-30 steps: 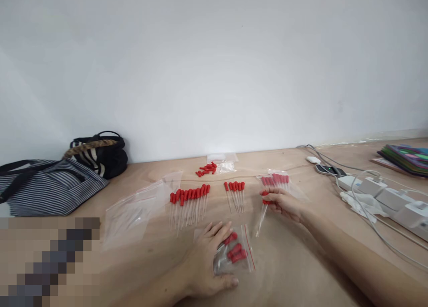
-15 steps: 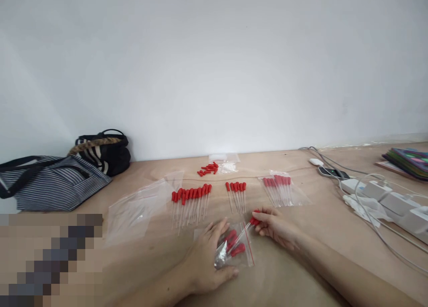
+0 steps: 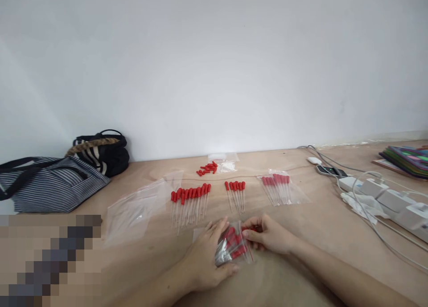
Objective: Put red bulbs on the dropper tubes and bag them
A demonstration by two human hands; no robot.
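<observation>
My left hand (image 3: 209,255) lies over the left side of a clear zip bag (image 3: 223,253), thumb and fingers spread around it and holding it down. Inside the bag are several droppers with red bulbs (image 3: 239,252). At the bag's right end, my right hand (image 3: 264,235) pinches a red-bulbed dropper whose glass part is inside the bag; its bulb is partly hidden by my fingers. Behind the hands lie a long row of droppers (image 3: 190,193), a smaller group (image 3: 236,186) and filled bags (image 3: 277,182).
Flat clear bags (image 3: 133,213) lie left of the droppers. Loose red bulbs (image 3: 207,169) are near the wall. A striped bag (image 3: 56,182) and a black bag (image 3: 113,155) stand left. Chargers (image 3: 394,200), cables and colourful sheets (image 3: 406,160) are at right.
My right hand has moved down and left to the bag's opening, and its dropper has slid further into the bag. My left hand has stayed on the bag.
</observation>
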